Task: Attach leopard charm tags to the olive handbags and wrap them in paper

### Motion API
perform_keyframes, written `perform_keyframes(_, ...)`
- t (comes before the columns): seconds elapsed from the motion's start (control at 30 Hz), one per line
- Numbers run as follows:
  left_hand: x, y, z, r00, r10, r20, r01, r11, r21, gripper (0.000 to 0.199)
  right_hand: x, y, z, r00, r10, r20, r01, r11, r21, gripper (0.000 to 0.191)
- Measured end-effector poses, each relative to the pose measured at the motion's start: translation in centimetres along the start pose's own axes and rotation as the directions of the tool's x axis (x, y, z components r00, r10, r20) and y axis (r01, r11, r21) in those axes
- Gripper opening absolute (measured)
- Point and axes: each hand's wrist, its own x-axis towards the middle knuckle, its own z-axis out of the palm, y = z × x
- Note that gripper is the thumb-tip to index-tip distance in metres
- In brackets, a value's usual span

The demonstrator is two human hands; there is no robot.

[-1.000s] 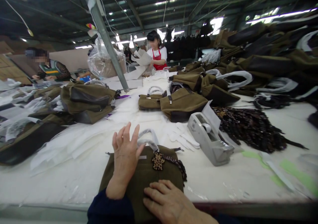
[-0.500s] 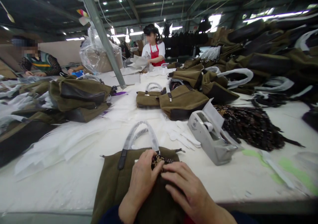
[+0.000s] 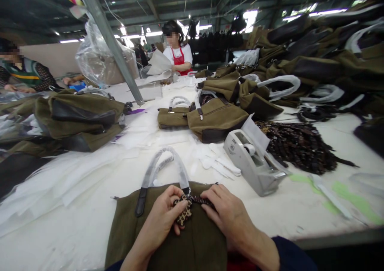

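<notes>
Your left hand [image 3: 162,215] pinches the flat leopard-print charm [image 3: 184,212]; your right hand [image 3: 230,209], half-curled, grips the dark braided cord [image 3: 198,199] over the near olive-green fabric handbag [image 3: 195,241].

One tape dispenser [image 3: 253,167]; the nearest bag [image 3: 199,235] has two handles [image 3: 181,172], one charm [image 3: 185,212].

left hand [image 3: 160,219]: pinching leopard charm [image 3: 185,213] | right hand [image 3: 231,211]: holding braided cord [image 3: 198,200] | bag [image 3: 127,227]: beneath both hands, wrapped handles [image 3: 151,167] pointing away | dispenser [image 3: 246,161]: right of bag | dark strands [image 3: 303,147]: beside dispenser | co-worker [image 3: 179,57]: far end, red apron
</notes>
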Motion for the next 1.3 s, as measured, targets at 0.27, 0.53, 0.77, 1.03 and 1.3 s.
perform_keyframes(0.27, -0.3, 0.4, -0.8, 0.998, -0.049, 0.041, 0.053, 0.993, -0.105, 0.033, 1.5, -0.2, -2.2, 0.983, 0.106, 0.153, -0.128, 0.981, 0.148, 0.009)
perform_keyframes(0.53, -0.7, -0.1, -0.8, 0.999, -0.043, 0.023, 0.047, 0.975, -0.218, 0.031, 0.8, -2.3, -3.6, 0.921, 0.084, 0.381, -0.251, 0.874, 0.416, 0.002)
perform_keyframes(0.77, -1.1, -0.1, -0.8, 0.998, 0.069, -0.002, -0.067, 0.967, -0.245, 0.025, 0.9, -4.8, 0.1, 0.825, 0.017, 0.564, -0.533, 0.352, 0.769, 0.016)
perform_keyframes(1.03, -3.0, 0.9, 0.5, 0.976, 0.175, -0.132, -0.142, 0.963, 0.230, 0.028, 1.0, -4.3, 2.4, 0.842, 0.062, 0.536, -0.529, 0.288, 0.798, 0.027)
perform_keyframes(1.3, -3.0, -0.2, 0.8, 0.986, 0.129, -0.105, -0.109, 0.978, 0.181, 0.033, 0.2, -3.4, 2.0, 0.999, 0.012, 0.047, -0.026, 0.953, 0.301, 0.065)
